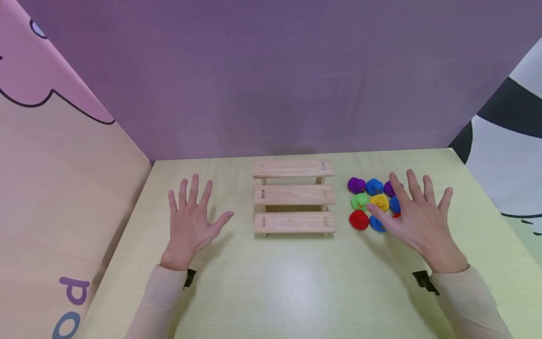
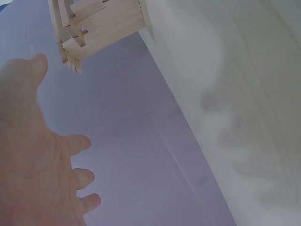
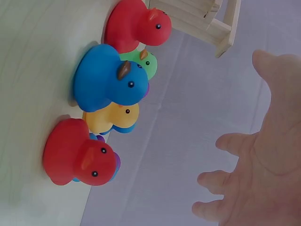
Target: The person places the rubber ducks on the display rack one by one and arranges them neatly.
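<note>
My left hand (image 1: 190, 226) hovers over the table's left part, fingers spread, holding nothing. To its right stands a small three-step wooden rack (image 1: 295, 195), its side showing in the left wrist view. My right hand (image 1: 423, 226), also spread and holding nothing, is above a cluster of small rubber ducks right of the rack. In the cluster I see a purple duck (image 1: 356, 185), a green duck (image 1: 360, 201), a yellow duck (image 1: 379, 202), a red duck (image 1: 359, 220) and a blue duck (image 3: 110, 77). The right hand partly covers some ducks in the head view.
The pale wooden table (image 1: 279, 292) meets a purple wall (image 1: 296, 80) at the back. A pink and cream panel (image 1: 55, 179) stands at the left, a black-and-white patterned one (image 1: 508, 155) at the right.
</note>
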A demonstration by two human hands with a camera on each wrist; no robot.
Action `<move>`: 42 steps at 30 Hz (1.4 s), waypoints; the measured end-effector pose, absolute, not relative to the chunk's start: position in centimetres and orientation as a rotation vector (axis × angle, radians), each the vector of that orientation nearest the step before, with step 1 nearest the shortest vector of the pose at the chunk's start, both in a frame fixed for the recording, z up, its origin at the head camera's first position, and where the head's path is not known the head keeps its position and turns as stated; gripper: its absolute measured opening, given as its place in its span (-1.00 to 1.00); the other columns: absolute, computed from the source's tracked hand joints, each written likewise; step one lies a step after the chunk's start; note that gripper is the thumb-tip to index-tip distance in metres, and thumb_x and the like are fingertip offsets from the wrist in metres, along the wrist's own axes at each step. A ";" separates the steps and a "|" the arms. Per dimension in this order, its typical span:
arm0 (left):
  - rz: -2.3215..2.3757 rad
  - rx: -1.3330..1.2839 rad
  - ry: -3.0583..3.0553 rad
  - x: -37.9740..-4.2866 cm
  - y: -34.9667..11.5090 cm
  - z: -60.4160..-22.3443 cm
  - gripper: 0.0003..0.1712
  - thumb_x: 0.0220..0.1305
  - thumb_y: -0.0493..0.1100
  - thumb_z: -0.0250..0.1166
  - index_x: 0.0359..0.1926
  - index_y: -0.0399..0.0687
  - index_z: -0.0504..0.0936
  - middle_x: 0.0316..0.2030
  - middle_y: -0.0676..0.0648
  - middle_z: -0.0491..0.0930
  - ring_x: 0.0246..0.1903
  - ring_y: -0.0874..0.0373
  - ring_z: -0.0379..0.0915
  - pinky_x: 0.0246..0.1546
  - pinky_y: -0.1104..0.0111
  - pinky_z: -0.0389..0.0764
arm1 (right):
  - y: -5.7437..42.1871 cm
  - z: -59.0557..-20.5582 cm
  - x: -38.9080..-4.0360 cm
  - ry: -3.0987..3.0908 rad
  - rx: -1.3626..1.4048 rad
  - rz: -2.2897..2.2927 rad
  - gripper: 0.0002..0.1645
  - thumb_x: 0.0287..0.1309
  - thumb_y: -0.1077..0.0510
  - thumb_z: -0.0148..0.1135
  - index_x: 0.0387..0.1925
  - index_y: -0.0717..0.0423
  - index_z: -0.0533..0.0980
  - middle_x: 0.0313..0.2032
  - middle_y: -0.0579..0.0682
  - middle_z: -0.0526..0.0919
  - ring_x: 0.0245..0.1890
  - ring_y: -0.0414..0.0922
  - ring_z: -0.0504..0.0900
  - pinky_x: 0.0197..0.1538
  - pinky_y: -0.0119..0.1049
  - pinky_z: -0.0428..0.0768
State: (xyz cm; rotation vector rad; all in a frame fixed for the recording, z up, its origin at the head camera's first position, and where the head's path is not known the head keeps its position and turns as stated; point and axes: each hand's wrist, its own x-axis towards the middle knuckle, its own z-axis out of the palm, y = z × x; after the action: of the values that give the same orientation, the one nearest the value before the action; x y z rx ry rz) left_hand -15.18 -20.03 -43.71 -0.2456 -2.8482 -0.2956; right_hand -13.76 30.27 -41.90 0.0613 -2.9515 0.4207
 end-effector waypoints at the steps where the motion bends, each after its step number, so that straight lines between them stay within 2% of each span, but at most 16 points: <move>1: -0.296 -0.245 -2.848 -15.2 -20.1 -43.7 0.13 0.32 0.57 0.16 0.67 0.02 0.23 0.70 -0.28 -0.05 0.68 -0.35 -0.22 0.58 -0.38 -0.24 | 30.2 -41.9 -13.8 -2.952 0.062 0.422 0.17 0.33 -0.58 0.05 0.71 -0.05 0.06 0.66 0.41 -0.08 0.63 0.55 -0.25 0.40 0.67 -0.57; 9: -0.305 -0.248 -2.854 -15.1 -20.2 -43.9 0.12 0.32 0.56 0.16 0.67 0.01 0.23 0.70 -0.29 -0.06 0.68 -0.35 -0.22 0.58 -0.38 -0.23 | 30.3 -42.0 -13.8 -2.916 0.082 0.456 0.14 0.34 -0.54 0.08 0.68 0.01 0.13 0.66 0.41 -0.07 0.63 0.53 -0.23 0.42 0.67 -0.51; 14: -0.362 -0.245 -2.831 -15.4 -20.1 -44.1 0.05 0.39 0.49 0.15 0.66 -0.03 0.24 0.70 -0.29 -0.04 0.67 -0.32 -0.17 0.59 -0.36 -0.20 | 30.7 -42.2 -13.9 -2.721 0.165 0.689 -0.12 0.39 -0.23 0.28 0.51 0.22 0.39 0.63 0.40 0.09 0.58 0.53 0.04 0.47 0.66 -0.08; 18: -0.610 -0.273 -2.786 -15.7 -19.8 -44.7 -0.05 0.47 0.35 0.18 0.63 -0.11 0.26 0.68 -0.29 0.04 0.64 -0.31 -0.06 0.61 -0.29 -0.12 | 31.2 -42.3 -14.1 -2.600 0.137 0.866 -0.30 0.41 -0.05 0.34 0.41 0.27 0.49 0.57 0.35 0.28 0.52 0.49 0.23 0.40 0.63 0.18; 20: -0.805 -0.293 -2.756 -15.9 -19.4 -45.2 -0.10 0.50 0.27 0.21 0.63 -0.12 0.26 0.66 -0.26 0.10 0.63 -0.29 0.00 0.60 -0.26 -0.03 | 31.8 -42.6 -14.2 -2.574 0.099 0.894 -0.34 0.41 -0.01 0.36 0.40 0.23 0.52 0.52 0.32 0.37 0.47 0.44 0.33 0.53 0.16 0.38; 21: -0.910 -0.300 -2.739 -16.0 -19.1 -45.5 -0.12 0.51 0.23 0.23 0.63 -0.11 0.26 0.66 -0.24 0.13 0.63 -0.28 0.02 0.60 -0.24 0.01 | 32.1 -42.7 -14.3 -2.560 0.082 0.909 -0.35 0.41 0.01 0.37 0.40 0.22 0.52 0.49 0.31 0.42 0.45 0.41 0.38 0.51 -0.12 0.42; 23: -1.088 -0.313 -2.706 -16.3 -18.6 -46.0 -0.16 0.52 0.19 0.25 0.63 -0.07 0.27 0.64 -0.19 0.20 0.62 -0.24 0.07 0.58 -0.21 0.11 | 32.8 -43.1 -14.3 -2.543 0.050 0.935 -0.38 0.41 0.03 0.39 0.40 0.19 0.54 0.44 0.29 0.51 0.37 0.34 0.47 0.28 -0.62 0.39; 25: -1.229 -0.320 -2.678 -16.6 -18.0 -46.5 -0.20 0.53 0.16 0.28 0.63 -0.01 0.29 0.62 -0.14 0.26 0.61 -0.18 0.12 0.55 -0.19 0.20 | 33.6 -43.5 -14.4 -2.549 0.004 0.952 -0.39 0.42 0.03 0.38 0.41 0.13 0.53 0.39 0.27 0.56 0.30 0.04 0.57 -0.02 -0.84 0.19; 28: -1.357 -0.352 -2.648 -16.9 -17.2 -46.9 -0.25 0.54 0.11 0.30 0.60 -0.01 0.34 0.57 -0.09 0.34 0.57 -0.13 0.22 0.51 -0.12 0.33 | 34.2 -43.6 -14.3 -2.561 -0.053 1.000 -0.41 0.45 0.00 0.36 0.40 0.09 0.55 0.30 0.31 0.62 0.08 -0.46 0.53 -0.06 -0.86 0.26; 30: -1.428 -0.368 -2.623 -17.1 -16.8 -47.1 -0.29 0.53 0.06 0.33 0.57 -0.01 0.39 0.54 -0.08 0.40 0.53 -0.12 0.30 0.46 -0.08 0.41 | 34.4 -43.6 -14.3 -2.585 -0.072 1.022 -0.42 0.45 -0.03 0.34 0.39 0.10 0.56 0.26 0.33 0.64 -0.04 -0.65 0.40 -0.09 -0.86 0.30; 31: -1.460 -0.380 -2.610 -17.2 -16.6 -47.1 -0.30 0.52 0.03 0.34 0.56 -0.01 0.41 0.52 -0.09 0.42 0.50 -0.13 0.34 0.42 -0.08 0.46 | 34.5 -43.5 -14.3 -2.602 -0.075 1.028 -0.42 0.46 -0.04 0.34 0.37 0.11 0.57 0.24 0.35 0.64 -0.07 -0.66 0.39 -0.11 -0.86 0.32; 33: -1.511 -0.390 -2.597 -17.3 -16.2 -47.1 -0.33 0.51 0.00 0.36 0.53 0.00 0.44 0.49 -0.09 0.46 0.47 -0.13 0.39 0.38 -0.07 0.50 | 34.8 -43.5 -14.3 -2.653 -0.081 1.030 -0.40 0.47 -0.08 0.32 0.37 0.13 0.56 0.24 0.37 0.63 -0.05 -0.46 0.51 -0.17 -0.85 0.35; 36: -1.555 -0.401 -2.596 -17.5 -15.7 -47.1 -0.35 0.49 -0.01 0.38 0.52 0.05 0.46 0.47 -0.09 0.48 0.43 -0.16 0.44 0.34 -0.08 0.54 | 35.5 -43.6 -14.3 -2.735 -0.087 1.017 -0.37 0.50 -0.13 0.28 0.39 0.14 0.54 0.25 0.36 0.62 -0.04 -0.29 0.52 -0.23 -0.83 0.36; 38: -1.554 -0.409 -2.611 -17.6 -15.4 -47.0 -0.34 0.48 0.00 0.38 0.52 0.06 0.46 0.47 -0.09 0.49 0.42 -0.16 0.46 0.33 -0.07 0.55 | 36.0 -43.9 -14.2 -2.772 -0.084 1.023 -0.36 0.51 -0.15 0.26 0.40 0.14 0.53 0.25 0.36 0.61 -0.05 -0.35 0.51 -0.24 -0.82 0.37; 42: -1.547 -0.414 -2.625 -17.9 -15.1 -46.9 -0.31 0.47 0.01 0.40 0.53 0.07 0.45 0.48 -0.09 0.48 0.38 -0.19 0.49 0.31 -0.08 0.57 | 37.1 -44.5 -14.0 -2.825 -0.047 1.041 -0.37 0.50 -0.15 0.27 0.39 0.13 0.54 0.26 0.33 0.61 -0.15 -0.67 0.38 -0.23 -0.79 0.43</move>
State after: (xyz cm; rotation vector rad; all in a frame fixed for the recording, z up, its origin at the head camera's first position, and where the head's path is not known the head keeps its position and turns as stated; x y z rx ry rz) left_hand -17.91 -15.06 -46.91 -0.4145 -2.6254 -1.5473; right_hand -14.02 37.06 -44.49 -0.0471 -2.8248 1.0407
